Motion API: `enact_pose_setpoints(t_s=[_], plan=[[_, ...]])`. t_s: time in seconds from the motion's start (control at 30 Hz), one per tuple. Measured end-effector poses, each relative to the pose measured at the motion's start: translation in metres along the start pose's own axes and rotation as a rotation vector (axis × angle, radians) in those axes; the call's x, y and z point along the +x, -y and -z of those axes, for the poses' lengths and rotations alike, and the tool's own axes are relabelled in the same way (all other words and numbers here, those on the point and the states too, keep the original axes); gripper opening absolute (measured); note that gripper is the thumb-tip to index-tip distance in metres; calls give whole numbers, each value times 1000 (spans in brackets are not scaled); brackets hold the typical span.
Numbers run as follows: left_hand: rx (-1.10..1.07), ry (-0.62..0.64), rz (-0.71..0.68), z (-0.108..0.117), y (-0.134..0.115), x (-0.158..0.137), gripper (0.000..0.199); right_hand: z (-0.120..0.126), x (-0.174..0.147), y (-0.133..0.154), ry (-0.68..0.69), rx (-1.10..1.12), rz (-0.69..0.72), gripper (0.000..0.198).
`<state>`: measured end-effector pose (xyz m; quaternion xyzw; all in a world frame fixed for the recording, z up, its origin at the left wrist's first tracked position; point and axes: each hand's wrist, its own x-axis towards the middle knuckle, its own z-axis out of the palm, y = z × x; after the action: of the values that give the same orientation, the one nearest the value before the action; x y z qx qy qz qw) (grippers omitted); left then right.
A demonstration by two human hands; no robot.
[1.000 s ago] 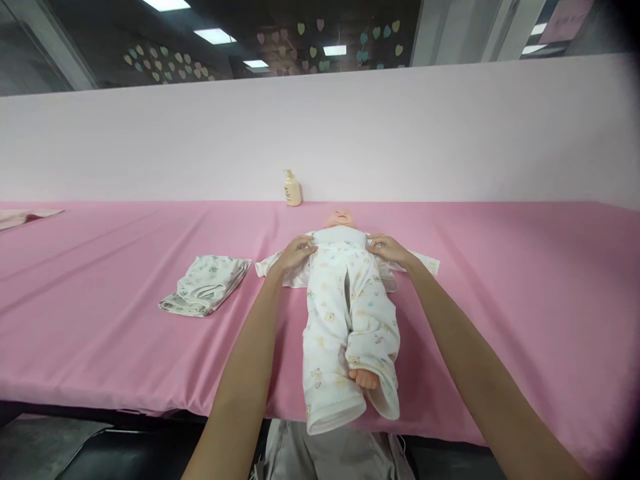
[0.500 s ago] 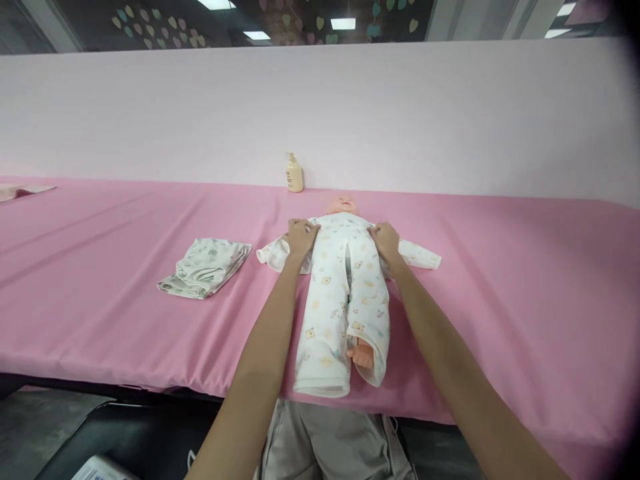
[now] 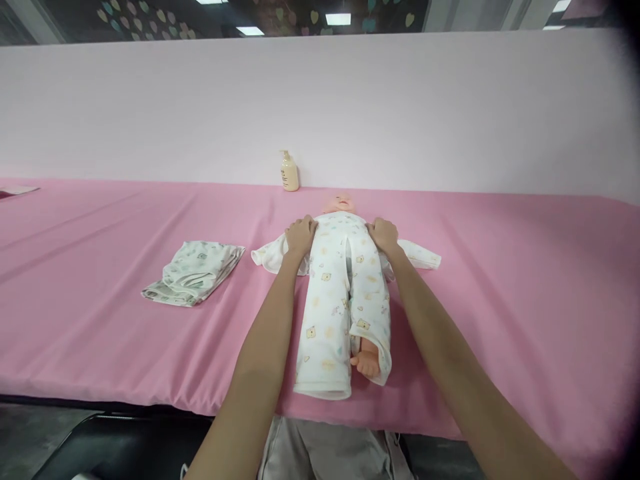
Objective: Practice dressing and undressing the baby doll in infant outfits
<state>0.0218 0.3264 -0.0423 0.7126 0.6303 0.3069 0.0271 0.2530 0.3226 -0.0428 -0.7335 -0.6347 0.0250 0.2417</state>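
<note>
A baby doll (image 3: 367, 363) lies on its back on the pink sheet, head toward the wall. Over its body are white baby trousers (image 3: 326, 313) with small bear prints, their waist up near its chest. One doll foot shows at the right trouser opening; the other leg end is covered. My left hand (image 3: 301, 235) is closed on the left side of the waistband, and my right hand (image 3: 383, 236) is closed on the right side. Sleeves of a white baby top (image 3: 420, 255) spread out on both sides beneath my wrists.
A folded printed cloth (image 3: 195, 272) lies on the pink sheet (image 3: 515, 287) to the left. A cream pump bottle (image 3: 289, 173) stands at the white wall (image 3: 200, 107). A black chair (image 3: 125, 443) sits below the table's front edge.
Both hands have stayed at the waistband with only a slight shift, and the trousers look a little straighter at the top. The camera view has moved slightly.
</note>
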Motion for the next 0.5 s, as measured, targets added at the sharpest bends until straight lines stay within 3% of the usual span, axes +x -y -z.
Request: enact_pose_setpoints(t_s=[0.13, 0.23, 0.4, 0.5], plan=[[-99, -26, 98, -1, 2, 4, 23, -2, 2, 5, -15, 33, -85, 31], [-180, -64, 136, 7, 10, 4, 32, 3, 4, -3, 12, 92, -95, 27], [-83, 38, 379, 22, 30, 0, 46, 30, 5, -23, 57, 136, -168, 19], [-163, 32, 404, 30, 42, -2, 39, 49, -3, -30, 139, 104, -248, 21]])
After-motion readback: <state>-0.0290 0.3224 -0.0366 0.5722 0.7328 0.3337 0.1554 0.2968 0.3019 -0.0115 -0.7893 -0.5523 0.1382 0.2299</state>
